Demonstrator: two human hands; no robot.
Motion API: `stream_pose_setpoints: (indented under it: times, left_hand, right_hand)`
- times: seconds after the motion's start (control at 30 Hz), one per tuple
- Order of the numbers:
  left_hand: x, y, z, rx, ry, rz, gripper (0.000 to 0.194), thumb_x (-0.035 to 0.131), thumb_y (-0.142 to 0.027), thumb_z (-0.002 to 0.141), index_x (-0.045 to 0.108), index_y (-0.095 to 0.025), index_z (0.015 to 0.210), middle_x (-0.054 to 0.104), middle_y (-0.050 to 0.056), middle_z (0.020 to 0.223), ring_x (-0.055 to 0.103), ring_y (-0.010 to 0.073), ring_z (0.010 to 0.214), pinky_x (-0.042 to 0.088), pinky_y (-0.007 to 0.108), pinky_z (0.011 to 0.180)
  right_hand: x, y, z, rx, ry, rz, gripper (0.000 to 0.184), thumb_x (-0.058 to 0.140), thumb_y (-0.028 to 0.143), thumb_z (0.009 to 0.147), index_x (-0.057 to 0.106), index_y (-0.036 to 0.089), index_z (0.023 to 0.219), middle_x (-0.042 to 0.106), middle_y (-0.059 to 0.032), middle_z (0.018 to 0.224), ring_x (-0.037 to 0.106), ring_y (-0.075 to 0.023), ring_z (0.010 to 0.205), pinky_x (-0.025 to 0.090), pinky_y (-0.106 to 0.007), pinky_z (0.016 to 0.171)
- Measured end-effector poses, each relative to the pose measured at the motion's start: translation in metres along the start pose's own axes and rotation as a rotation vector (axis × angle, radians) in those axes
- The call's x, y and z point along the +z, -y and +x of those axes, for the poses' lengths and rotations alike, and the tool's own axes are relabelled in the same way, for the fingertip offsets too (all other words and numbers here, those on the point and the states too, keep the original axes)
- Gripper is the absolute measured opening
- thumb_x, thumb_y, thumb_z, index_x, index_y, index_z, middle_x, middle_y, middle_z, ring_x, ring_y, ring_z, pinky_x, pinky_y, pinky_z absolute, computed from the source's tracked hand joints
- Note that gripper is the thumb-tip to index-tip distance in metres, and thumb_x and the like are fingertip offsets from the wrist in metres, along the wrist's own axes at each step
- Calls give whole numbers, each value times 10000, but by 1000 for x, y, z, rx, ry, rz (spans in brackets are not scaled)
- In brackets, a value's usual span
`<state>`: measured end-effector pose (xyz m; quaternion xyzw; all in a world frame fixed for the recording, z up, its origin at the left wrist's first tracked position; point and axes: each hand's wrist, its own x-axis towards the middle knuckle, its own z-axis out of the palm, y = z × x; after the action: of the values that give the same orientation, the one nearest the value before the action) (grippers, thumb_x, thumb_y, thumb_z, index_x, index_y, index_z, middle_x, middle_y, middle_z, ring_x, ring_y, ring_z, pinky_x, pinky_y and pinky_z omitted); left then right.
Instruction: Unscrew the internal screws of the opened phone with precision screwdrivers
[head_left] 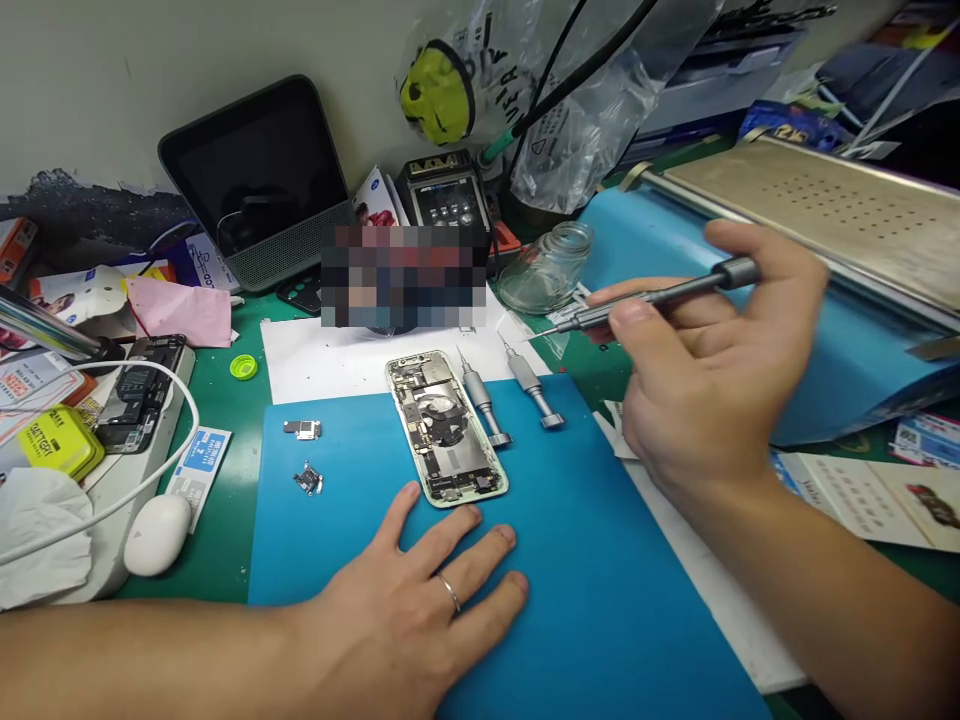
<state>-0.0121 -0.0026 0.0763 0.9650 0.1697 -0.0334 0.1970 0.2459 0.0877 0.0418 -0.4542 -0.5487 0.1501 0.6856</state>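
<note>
In the head view, seems to be at a screwdriving stage on an opened smartphone point(452, 462), judging by the precision screwdriver point(682, 291) in hand and the bared internals. Has that phone lying aslant over the far edge of the blue work mat point(337, 560), right of that edge's middle, overlapping onto the white sheet point(322, 365) beyond. To the phone's right, across the same edge, two more precision screwdrivers point(480, 395) point(529, 380), tips pointing away. Near the mat's far left corner, a small metal-plated component point(304, 430) and, nearer, a small dark component point(308, 479), well apart from the phone.

To work a screw, would call for swinging the driver's tip left and down, standing the shaft upright over the screw head and steadying the phone; cannot tell which screw, if any.

Pinches the driver in the right hand point(697, 370), thumb against fingers, with a finger crooked by the rear cap; holds it raised, nearly level, tip pointing left and clear of the phone. Spreads the left hand point(412, 605) palm down on the mat, holding nothing, fingertips just beside the phone's near end; cannot tell whether touching.
</note>
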Motion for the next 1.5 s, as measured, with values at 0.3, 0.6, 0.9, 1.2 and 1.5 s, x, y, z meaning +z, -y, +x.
stream_pose_setpoints:
  times: [0.3, 0.6, 0.9, 1.2, 1.5]
  left_hand:
    - [17, 2, 0, 3, -58, -22, 774, 415, -657, 1029, 356, -111, 1574, 300, 163, 1657, 326, 403, 1496, 174, 701, 1211]
    - [8, -1, -1, -19, -28, -41, 739, 428, -632, 1038, 356, -124, 1569, 278, 146, 1667, 299, 378, 1514, 125, 721, 1212]
    - [19, 0, -1, 12, -120, 6, 735, 390, -630, 1044, 390, -92, 1546, 389, 169, 1614, 332, 365, 1504, 138, 553, 1271]
    - [17, 0, 1, 23, -118, 12, 739, 397, -633, 1035, 407, -75, 1519, 419, 182, 1590, 356, 375, 1491, 162, 487, 1275]
    - [20, 0, 2, 19, -145, 15, 714, 403, -619, 1034, 427, -79, 1501, 442, 179, 1572, 380, 381, 1471, 106, 491, 1280]
  right_hand:
    - [10, 30, -25, -158, 288, -40, 584, 670, 137, 922, 493, 389, 1418, 685, -25, 978, 705, -183, 789, 632, -335, 698]
    - [9, 31, -39, -161, 440, 117, 650, 714, 102, 873, 523, 360, 1438, 727, -16, 972, 722, -196, 787, 635, -340, 688]
    - [11, 41, -39, -455, 685, 0, 614, 668, 87, 889, 507, 326, 1431, 782, -46, 935, 745, -205, 754, 653, -339, 672]
    - [12, 39, -42, -495, 701, -38, 654, 630, 73, 910, 422, 285, 1493, 763, -60, 900, 715, -193, 723, 633, -343, 634]
    - [17, 42, -41, -375, 765, -81, 255, 635, 115, 930, 628, 235, 1154, 764, -57, 890, 721, -181, 757, 636, -318, 711]
